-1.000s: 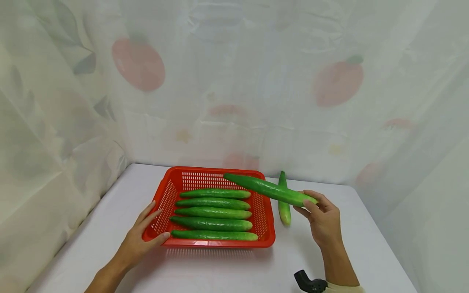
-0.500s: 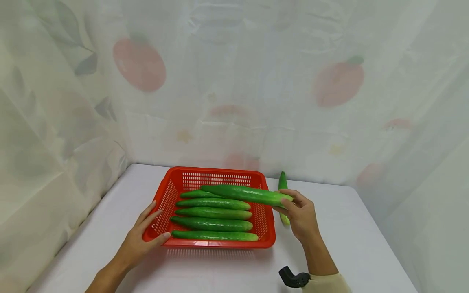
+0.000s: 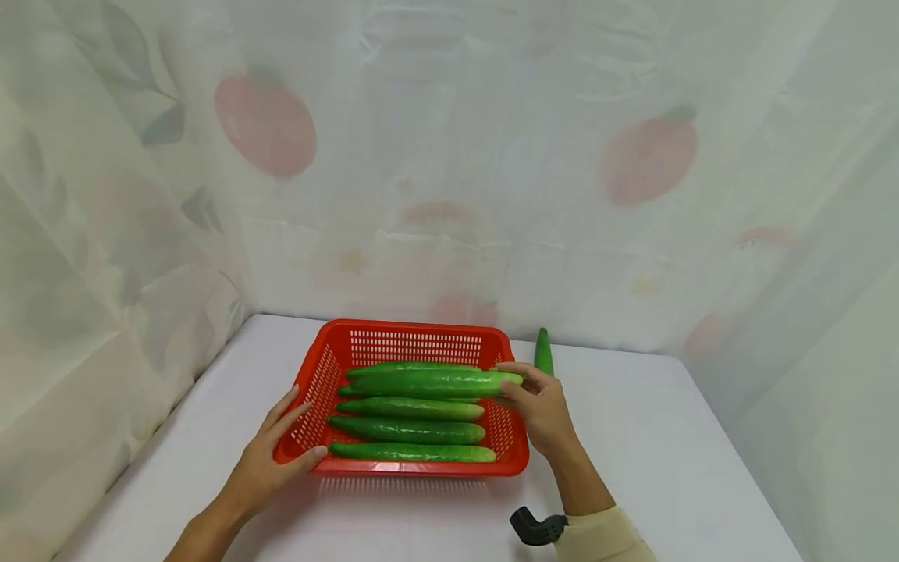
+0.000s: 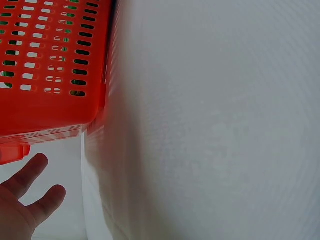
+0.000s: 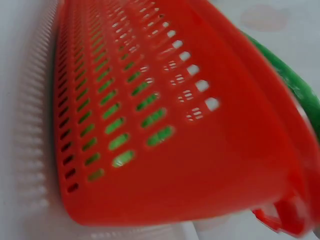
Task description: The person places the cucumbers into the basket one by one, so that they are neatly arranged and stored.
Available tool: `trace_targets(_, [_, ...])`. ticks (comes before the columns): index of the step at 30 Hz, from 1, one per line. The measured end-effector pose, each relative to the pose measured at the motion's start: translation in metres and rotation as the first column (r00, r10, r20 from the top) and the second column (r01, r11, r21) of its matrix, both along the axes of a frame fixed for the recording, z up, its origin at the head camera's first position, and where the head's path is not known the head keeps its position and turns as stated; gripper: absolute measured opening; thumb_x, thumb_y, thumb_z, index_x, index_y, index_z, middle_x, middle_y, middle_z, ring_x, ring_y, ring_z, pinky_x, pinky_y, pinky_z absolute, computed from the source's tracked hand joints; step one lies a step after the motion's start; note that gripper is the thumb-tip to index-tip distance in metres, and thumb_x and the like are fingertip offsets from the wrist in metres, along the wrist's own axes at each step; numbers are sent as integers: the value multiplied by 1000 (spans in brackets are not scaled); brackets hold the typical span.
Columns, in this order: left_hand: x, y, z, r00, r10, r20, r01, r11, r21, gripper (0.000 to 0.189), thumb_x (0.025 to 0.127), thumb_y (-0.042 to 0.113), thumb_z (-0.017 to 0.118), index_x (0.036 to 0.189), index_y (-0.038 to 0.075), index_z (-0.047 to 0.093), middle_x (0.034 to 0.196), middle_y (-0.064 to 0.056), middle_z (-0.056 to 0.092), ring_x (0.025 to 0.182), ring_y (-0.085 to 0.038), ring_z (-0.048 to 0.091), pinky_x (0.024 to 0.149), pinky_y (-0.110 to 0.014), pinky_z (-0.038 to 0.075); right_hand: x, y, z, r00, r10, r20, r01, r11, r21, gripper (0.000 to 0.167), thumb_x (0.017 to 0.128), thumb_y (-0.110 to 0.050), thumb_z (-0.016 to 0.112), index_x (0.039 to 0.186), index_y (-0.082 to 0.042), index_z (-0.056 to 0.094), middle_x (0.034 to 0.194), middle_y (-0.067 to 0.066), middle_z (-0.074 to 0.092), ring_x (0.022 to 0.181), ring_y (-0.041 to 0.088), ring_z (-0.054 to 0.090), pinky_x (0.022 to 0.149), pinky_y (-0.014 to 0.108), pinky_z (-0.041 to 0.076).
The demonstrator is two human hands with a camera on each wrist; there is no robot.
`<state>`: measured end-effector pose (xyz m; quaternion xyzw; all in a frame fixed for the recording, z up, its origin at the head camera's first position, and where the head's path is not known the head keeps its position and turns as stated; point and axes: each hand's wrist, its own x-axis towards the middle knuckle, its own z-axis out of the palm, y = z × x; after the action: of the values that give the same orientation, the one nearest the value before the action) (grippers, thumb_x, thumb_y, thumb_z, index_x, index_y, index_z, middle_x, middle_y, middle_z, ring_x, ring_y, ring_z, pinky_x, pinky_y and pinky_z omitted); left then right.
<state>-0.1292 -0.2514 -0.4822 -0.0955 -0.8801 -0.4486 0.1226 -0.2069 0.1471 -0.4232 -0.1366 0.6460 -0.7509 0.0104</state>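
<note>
A red slotted plastic basket [image 3: 421, 468] has several green cucumbers [image 3: 407, 431] lying crosswise in it, side by side. My right hand [image 3: 541, 410] pinches the pale end of another cucumber [image 3: 431, 382] at the basket's right side. That cucumber lies level over the back ones and partly covers them; whether it touches them I cannot tell. My left hand [image 3: 263, 464] is at the basket's left front corner, fingers spread and thumb on the rim. In the left wrist view, two fingers of the left hand [image 4: 25, 200] stick out beside the basket [image 4: 50, 112].
One more cucumber [image 3: 544, 355] lies on the white table [image 3: 632, 453] to the right of the basket, partly hidden by my right hand. A pale curtain [image 3: 449, 156] printed with fruit hangs behind the table. A black curved piece [image 3: 537, 527] sits at my right wrist.
My right hand has carried the cucumber leftward and down, from beyond the basket's right rim to over the back cucumbers, levelling it on the way. My left hand and the basket have stayed put.
</note>
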Motion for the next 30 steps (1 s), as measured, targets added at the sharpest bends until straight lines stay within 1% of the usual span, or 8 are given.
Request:
trace_targets(3, [-1,0,0,1000,-1,0,1,1000,1,67,82,25,77,140,6,49,157,0,21,135,-39,25,89,-71,29,-2,-5,-4,1000,14,-2,-14,1000,20,29,93,-10,66,118,5,62,118,23,56,99,33,63,82,42,51])
trace_targets(9, [-1,1,0,1000,-3,0,3,1000,1,67,82,25,77,140,6,49,157,0,21,135,-39,25,89,-72,28,-5,-12,-10,998,56,-21,-55,998,38,35,92,-8,67,119,11,59,113,26,57,96,34,63,79,43,52])
trace_targets(13, [-1,1,0,1000,-3,-6,3,1000,1,67,82,24,78,139,6,49,156,1,21,135,-38,25,89,-71,29,-7,-16,-10,997,73,-8,-72,994,85,35,91,-9,67,120,11,59,107,24,60,91,34,64,77,42,53])
trace_targets(15, [-1,0,0,1000,-3,-8,3,1000,0,66,82,24,78,139,6,50,156,1,21,135,-38,26,90,-70,30,-8,-19,-10,997,79,-6,-77,990,120,34,92,-10,66,120,9,61,102,23,60,89,36,65,77,42,53])
trace_targets(19, [0,1,1,1000,-8,-3,8,1000,6,67,82,24,78,140,7,49,156,1,21,135,-39,25,90,-71,29,-10,-22,-10,997,81,0,-80,983,168,30,92,-8,66,118,6,63,89,22,58,85,48,62,76,43,53])
trace_targets(22, [1,2,2,1000,-9,4,9,1000,11,67,82,24,78,140,7,49,157,1,20,135,-39,25,90,-70,28,-11,-24,-10,997,71,6,-71,975,211,28,92,-7,65,118,4,64,83,21,56,84,51,60,77,46,53])
trace_targets(26, [1,2,2,1000,-5,9,5,1000,8,67,82,24,77,140,7,48,157,1,20,135,-38,26,90,-68,30,-13,-27,-9,999,35,-4,-31,942,333,24,91,-5,64,115,-4,68,80,17,57,78,40,61,68,38,53])
trace_targets(30, [0,1,1,1000,-5,14,5,1000,8,67,83,24,77,140,7,48,157,1,19,134,-37,27,91,-66,33,-15,-32,-9,998,25,-50,-3,917,398,25,88,3,62,111,-4,69,94,15,63,83,30,58,66,32,48])
